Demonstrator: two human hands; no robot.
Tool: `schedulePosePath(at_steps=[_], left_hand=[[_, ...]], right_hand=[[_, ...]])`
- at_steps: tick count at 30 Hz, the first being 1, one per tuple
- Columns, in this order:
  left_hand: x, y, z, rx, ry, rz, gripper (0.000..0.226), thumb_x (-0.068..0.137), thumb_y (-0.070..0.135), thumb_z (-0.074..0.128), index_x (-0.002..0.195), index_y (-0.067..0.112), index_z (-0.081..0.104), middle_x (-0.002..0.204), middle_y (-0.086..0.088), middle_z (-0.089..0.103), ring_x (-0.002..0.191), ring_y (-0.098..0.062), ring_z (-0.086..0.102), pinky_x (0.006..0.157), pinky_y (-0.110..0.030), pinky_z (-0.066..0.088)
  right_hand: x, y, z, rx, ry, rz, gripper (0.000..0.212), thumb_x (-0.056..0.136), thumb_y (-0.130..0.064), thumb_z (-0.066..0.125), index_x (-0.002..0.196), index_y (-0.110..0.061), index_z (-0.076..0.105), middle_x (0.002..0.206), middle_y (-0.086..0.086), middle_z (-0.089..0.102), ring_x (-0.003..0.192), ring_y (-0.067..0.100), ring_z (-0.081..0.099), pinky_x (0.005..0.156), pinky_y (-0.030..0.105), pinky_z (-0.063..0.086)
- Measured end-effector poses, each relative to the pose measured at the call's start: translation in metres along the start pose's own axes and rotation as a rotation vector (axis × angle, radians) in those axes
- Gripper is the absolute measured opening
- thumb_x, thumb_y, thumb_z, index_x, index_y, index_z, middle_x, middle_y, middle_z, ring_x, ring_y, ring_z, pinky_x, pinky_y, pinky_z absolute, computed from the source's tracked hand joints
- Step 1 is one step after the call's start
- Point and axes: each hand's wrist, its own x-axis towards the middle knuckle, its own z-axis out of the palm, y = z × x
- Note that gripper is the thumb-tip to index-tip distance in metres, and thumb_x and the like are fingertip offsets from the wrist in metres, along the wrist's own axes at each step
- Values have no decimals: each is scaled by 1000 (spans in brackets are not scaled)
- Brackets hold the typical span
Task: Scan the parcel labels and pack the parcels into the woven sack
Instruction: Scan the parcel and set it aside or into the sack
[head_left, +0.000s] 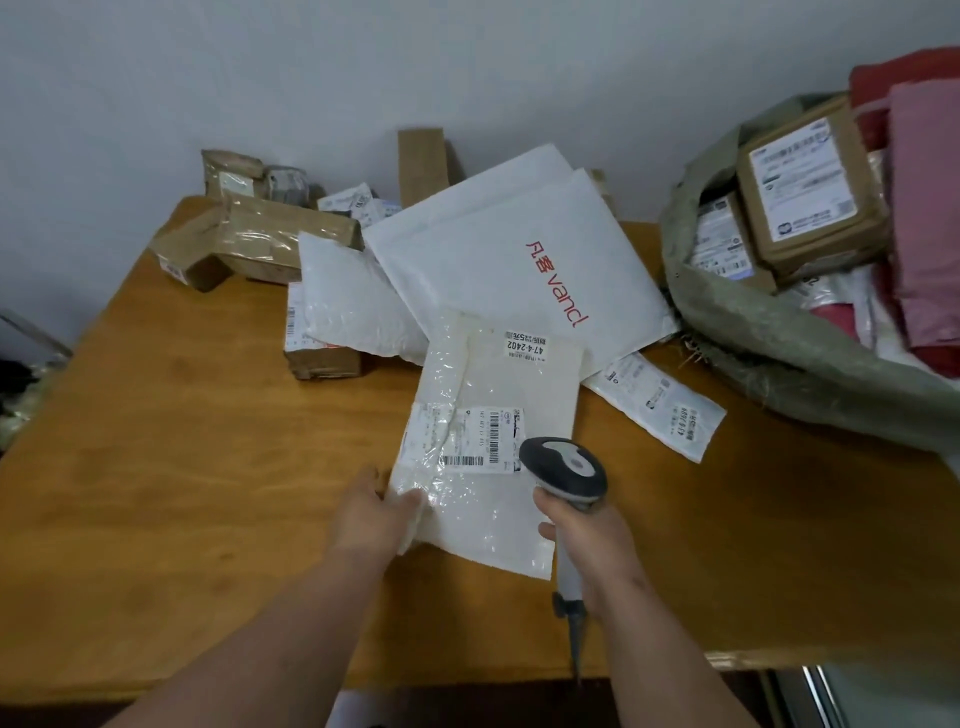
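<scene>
L hand is pinching white parcel edge on table; R hand is gripping scanner over its label.

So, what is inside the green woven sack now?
In the woven sack lie brown labelled boxes and pale labelled parcels, with red and pink bags beside them. Anything deeper is covered.

Bare table lies open at left; parcels crowd the back, sack blocks right.
</scene>
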Motion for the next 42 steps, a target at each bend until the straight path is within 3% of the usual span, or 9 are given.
schedulePosePath(at_steps=[3,6,10,20,24,26,33,38,42], left_hand=[[1,7,4,-111,-102,-125,50,88,30,74,131,15,55,108,-5,66,85,-30,70,62,-44,62],[-5,14,8,-192,-177,-179,31,90,21,73,117,9,63,97,-7,69,78,-30,70,44,-34,56],[-9,19,9,-353,-205,-221,12,94,13,67,106,13,63,102,-13,70,86,-38,69,54,-48,60],[-28,30,2,-556,-133,-96,11,94,14,66,104,19,63,103,-12,71,88,-37,70,54,-43,58],[-39,47,-8,-516,-95,18,9,94,16,67,100,23,65,97,-8,72,69,-24,73,47,-31,55],[-43,56,-14,-491,-93,78,12,95,17,66,106,22,67,98,-8,73,74,-26,74,53,-34,58],[-67,81,-25,-509,-98,201,14,96,23,65,110,24,65,100,-5,73,87,-28,72,59,-37,57],[-77,87,-23,-627,-90,198,13,96,24,64,108,24,69,98,-8,74,88,-33,70,59,-39,56],[-83,89,-21,-676,-82,201,15,96,24,65,110,22,70,99,-9,75,91,-35,69,63,-41,56]], right_hand=[[0,-2,0,-20,-8,6,16,84,-33,77,79,-29,62,86,2,72,98,25,71,74,30,52],[1,-4,-2,-2,-6,15,17,84,-33,78,80,-30,62,81,-9,69,94,21,70,65,28,47],[-2,-9,-5,25,0,7,17,83,-34,79,84,-30,63,84,-8,70,92,18,69,67,28,48],[-19,-40,-28,42,-50,-186,18,82,-30,81,95,-27,69,70,-10,73,77,15,68,65,27,49],[-33,-61,-37,-79,-121,-295,10,82,-28,80,86,-24,71,65,-10,71,68,6,66,54,12,46],[-41,-69,-39,-128,-163,-334,10,82,-26,80,88,-27,72,63,-17,69,65,-1,64,51,8,44],[-65,-90,-48,-57,-241,-372,29,76,-29,83,102,-34,72,85,-16,76,85,6,69,65,18,51],[-71,-93,-56,31,-243,-336,51,51,-50,81,97,-29,72,69,-7,72,76,16,67,71,33,55],[-75,-95,-62,75,-276,-337,49,54,-44,83,98,-24,73,68,-6,70,73,16,65,71,33,54]])
